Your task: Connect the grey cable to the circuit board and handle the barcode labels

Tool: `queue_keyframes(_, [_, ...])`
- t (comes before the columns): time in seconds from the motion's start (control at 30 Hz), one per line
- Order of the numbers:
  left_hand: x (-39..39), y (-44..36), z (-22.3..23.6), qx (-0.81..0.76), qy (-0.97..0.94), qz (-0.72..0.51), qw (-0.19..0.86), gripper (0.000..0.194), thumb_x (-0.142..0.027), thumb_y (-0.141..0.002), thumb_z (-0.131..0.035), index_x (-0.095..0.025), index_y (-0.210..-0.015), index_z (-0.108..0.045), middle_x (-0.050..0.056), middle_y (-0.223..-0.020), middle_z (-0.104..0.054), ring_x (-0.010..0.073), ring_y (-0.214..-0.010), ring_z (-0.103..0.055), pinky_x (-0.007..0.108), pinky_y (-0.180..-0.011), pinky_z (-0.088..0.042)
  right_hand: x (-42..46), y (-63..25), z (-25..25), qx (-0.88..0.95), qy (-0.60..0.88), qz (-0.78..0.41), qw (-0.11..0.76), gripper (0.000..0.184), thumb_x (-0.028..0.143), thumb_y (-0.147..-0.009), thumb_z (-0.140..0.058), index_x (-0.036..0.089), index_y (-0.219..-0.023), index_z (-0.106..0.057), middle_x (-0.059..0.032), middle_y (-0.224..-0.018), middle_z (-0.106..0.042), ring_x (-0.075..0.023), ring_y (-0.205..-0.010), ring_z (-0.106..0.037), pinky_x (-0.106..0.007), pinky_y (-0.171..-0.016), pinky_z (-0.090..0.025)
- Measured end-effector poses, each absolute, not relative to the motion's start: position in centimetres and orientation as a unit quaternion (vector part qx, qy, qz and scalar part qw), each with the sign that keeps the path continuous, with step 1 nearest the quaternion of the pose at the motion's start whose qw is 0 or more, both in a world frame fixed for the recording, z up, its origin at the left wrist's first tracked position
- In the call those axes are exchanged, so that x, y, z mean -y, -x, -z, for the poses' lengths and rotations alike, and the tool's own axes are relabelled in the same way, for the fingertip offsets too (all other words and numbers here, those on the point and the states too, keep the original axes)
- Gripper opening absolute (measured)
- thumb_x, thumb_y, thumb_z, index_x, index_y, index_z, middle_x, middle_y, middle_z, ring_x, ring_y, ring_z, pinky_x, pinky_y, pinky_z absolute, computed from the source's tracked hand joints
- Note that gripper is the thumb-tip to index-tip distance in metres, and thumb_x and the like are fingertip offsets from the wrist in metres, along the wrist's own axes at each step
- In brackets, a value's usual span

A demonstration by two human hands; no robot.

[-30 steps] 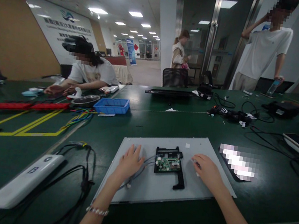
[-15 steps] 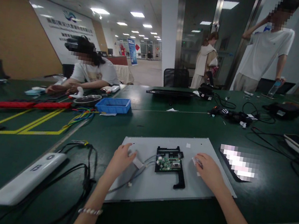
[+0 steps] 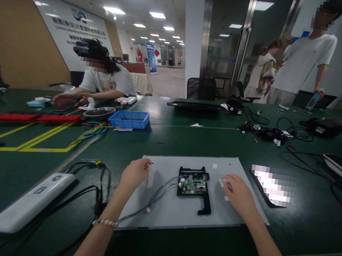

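A grey flat panel [image 3: 169, 215] lies on the table in front of me. A green circuit board [image 3: 192, 184] sits on it in a black bracket [image 3: 205, 206], with thin grey cables [image 3: 156, 197] running off to the left. Above the panel's left side, my left hand [image 3: 135, 176] is closed in a pinch on a pale tape-like strip [image 3: 150, 177], which hangs from its fingertips. My right hand [image 3: 238, 196] rests over the panel's right side, fingers curled. A small whitish bit shows at its fingertips, too hidden to name.
Right of the panel lies a phone [image 3: 269, 188] with a bright screen. A white power-bank-like device [image 3: 32, 201] and black cables [image 3: 99, 194] are at left. Farther back are a blue basket [image 3: 129, 120] and a dark flat device [image 3: 194, 106]. A co-worker [image 3: 107, 80] sits far left.
From lying spread on the panel, my left hand has closed and moved left, lifting the pale strip. My right hand has hardly moved. In the background a person has walked right.
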State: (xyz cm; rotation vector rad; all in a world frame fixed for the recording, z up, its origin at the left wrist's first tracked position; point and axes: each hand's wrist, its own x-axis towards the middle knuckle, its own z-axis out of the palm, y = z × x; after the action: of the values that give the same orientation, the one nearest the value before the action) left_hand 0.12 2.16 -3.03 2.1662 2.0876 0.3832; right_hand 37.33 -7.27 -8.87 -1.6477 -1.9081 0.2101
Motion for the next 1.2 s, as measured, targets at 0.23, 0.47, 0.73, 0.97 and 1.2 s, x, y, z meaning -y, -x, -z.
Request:
queue_keyframes(0.23, [-1.8,-5.9,3.8,-0.593,-0.775,-0.219,-0.011,0.043,-0.023,-0.083,-0.046,-0.014,-0.125,-0.045,0.014,-0.126,-0.049,0.0247,-0.119,-0.047,0.039,-0.099,-0.039,7.2,-37.5,8.8,0.709,0.628,-0.073,0.313,0.039,0.025,-0.087,-0.04,0.018,-0.125,-0.05,-0.0096,-0.121,-0.057,-0.0237,-0.112,-0.051,-0.038,-0.095,-0.041])
queue_keyframes(0.47, [-0.5,-13.0,6.9,-0.52,-0.805,-0.276,0.076,0.057,-0.038,-0.088,-0.044,-0.01,-0.135,-0.029,0.02,-0.14,-0.032,0.0283,-0.132,-0.03,0.046,-0.106,-0.03,6.9,-37.8,9.5,0.702,0.639,-0.068,0.307,0.046,0.027,-0.087,-0.04,0.018,-0.132,-0.043,-0.0106,-0.126,-0.054,-0.0237,-0.116,-0.05,-0.039,-0.097,-0.041])
queue_keyframes(0.73, [0.1,-13.1,7.2,-0.533,-0.798,-0.272,0.073,0.049,-0.039,-0.09,-0.04,-0.013,-0.132,-0.036,0.018,-0.135,-0.041,0.0272,-0.125,-0.042,0.044,-0.102,-0.036,5.3,-37.6,9.3,0.748,0.604,-0.047,0.27,0.044,0.028,-0.088,-0.043,0.017,-0.13,-0.045,-0.0115,-0.131,-0.051,-0.0232,-0.12,-0.047,-0.039,-0.1,-0.039])
queue_keyframes(0.97, [0.9,-13.1,6.7,-0.515,-0.816,-0.252,0.071,0.05,-0.041,-0.091,-0.039,-0.014,-0.133,-0.036,0.016,-0.131,-0.045,0.0268,-0.121,-0.045,0.044,-0.101,-0.036,1.0,-36.6,6.5,0.811,0.557,0.006,0.178,0.026,0.02,-0.086,-0.048,0.017,-0.107,-0.062,-0.0106,-0.113,-0.062,-0.0239,-0.107,-0.056,-0.035,-0.093,-0.041])
queue_keyframes(1.2, [1.3,-13.1,6.9,-0.528,-0.813,-0.233,0.082,0.05,-0.042,-0.091,-0.035,-0.015,-0.134,-0.033,0.016,-0.132,-0.044,0.028,-0.123,-0.042,0.044,-0.102,-0.033,-1.0,-35.4,7.3,0.796,0.592,0.027,0.127,0.025,0.017,-0.089,-0.041,0.016,-0.09,-0.066,-0.0119,-0.095,-0.067,-0.0247,-0.093,-0.06,-0.032,-0.081,-0.043])
